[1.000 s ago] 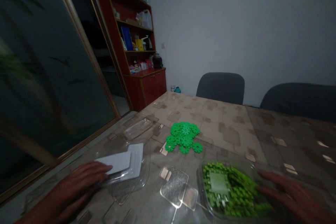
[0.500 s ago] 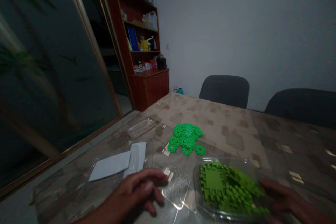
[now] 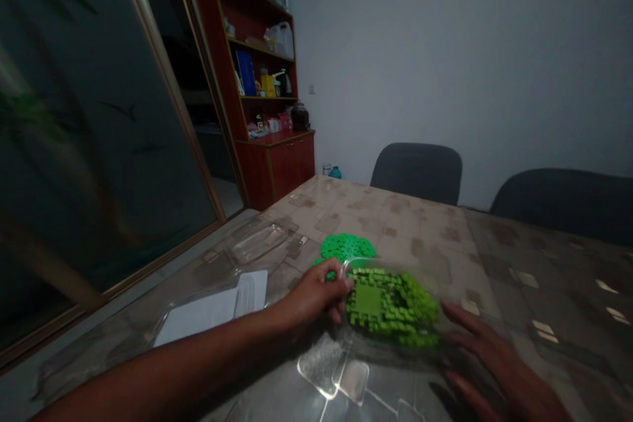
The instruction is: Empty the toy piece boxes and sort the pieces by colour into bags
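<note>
My left hand (image 3: pixel 324 291) pinches the left rim of a clear plastic container (image 3: pixel 349 267) between thumb and fingers. Inside it lie light-green interlocking toy pieces (image 3: pixel 370 301), among them a square panel with toothed edges. The container looks tilted and slightly raised, its lower edge blurred. My right hand (image 3: pixel 487 359) is open at the container's right side, fingers apart and smeared by motion; whether they touch it I cannot tell. Just behind the container is a pile of brighter green notched discs (image 3: pixel 346 246), partly hidden by it and my left hand.
Left on the table (image 3: pixel 405 224) lie a clear plastic tray (image 3: pixel 260 242) and white cards (image 3: pixel 202 316) with clear plastic over them. Grey chairs (image 3: pixel 418 171) stand along the far side. A red-brown shelf cabinet (image 3: pixel 279 165) and a glass sliding door (image 3: pixel 123 165) are beyond.
My left hand has reached forward and right and taken the container's left rim. The container has moved left and away from me, now covering part of the disc pile. My right hand has shifted left.
</note>
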`<state>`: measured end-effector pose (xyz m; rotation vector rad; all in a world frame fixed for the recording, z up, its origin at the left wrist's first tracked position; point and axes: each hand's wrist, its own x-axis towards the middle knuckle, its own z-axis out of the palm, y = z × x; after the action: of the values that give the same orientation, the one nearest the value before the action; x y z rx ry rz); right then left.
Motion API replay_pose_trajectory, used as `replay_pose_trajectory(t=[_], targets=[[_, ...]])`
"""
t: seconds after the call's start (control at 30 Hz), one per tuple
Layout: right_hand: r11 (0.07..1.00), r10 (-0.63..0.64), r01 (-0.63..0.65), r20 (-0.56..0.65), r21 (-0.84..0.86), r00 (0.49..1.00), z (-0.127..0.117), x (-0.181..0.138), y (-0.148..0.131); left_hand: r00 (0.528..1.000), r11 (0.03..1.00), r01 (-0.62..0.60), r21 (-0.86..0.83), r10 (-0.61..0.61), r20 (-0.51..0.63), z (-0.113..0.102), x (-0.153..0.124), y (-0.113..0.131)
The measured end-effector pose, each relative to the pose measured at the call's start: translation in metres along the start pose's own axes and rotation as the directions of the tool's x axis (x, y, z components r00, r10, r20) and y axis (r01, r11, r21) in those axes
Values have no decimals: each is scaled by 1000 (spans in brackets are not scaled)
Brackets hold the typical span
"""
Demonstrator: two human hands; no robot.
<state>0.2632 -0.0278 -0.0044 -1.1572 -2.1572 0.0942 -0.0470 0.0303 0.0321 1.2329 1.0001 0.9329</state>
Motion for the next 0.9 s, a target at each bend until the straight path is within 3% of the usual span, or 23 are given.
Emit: replay_pose_trajectory(t=[0.1, 0.17, 0.27, 0.37, 0.5, 0.7, 0.8, 0.9], targets=[[999, 34, -34, -11, 12, 999, 1, 11, -9, 996, 993, -91, 78, 92, -10, -19, 18, 33], [994, 101, -100, -21, 35, 995, 2, 14, -10, 969, 942, -226, 247, 244, -44, -32, 27, 54], [976, 204, -202, -18, 83, 979, 4, 14, -7, 876, 744, -377, 552, 479, -47, -51, 40, 72], [959, 260, -261, 26, 113, 965, 8, 13, -5, 804, 531, -396, 749, 595, 3, -66, 54, 73], [942, 302, -314, 106, 120, 947, 12, 12, -6, 779, 406, -371, 835, 626, 42, -74, 64, 58], [935, 294, -315, 142, 161, 945, 13, 12, -3, 804, 284, -338, 897, 583, 118, -73, 52, 34], [927, 325, -341, 121, 156, 938, 14, 15, -2, 817, 192, -311, 931, 554, 159, -73, 41, 29], [916, 362, -370, 81, 156, 929, 17, 20, -1, 800, 86, -306, 948, 563, 208, -74, 32, 27]])
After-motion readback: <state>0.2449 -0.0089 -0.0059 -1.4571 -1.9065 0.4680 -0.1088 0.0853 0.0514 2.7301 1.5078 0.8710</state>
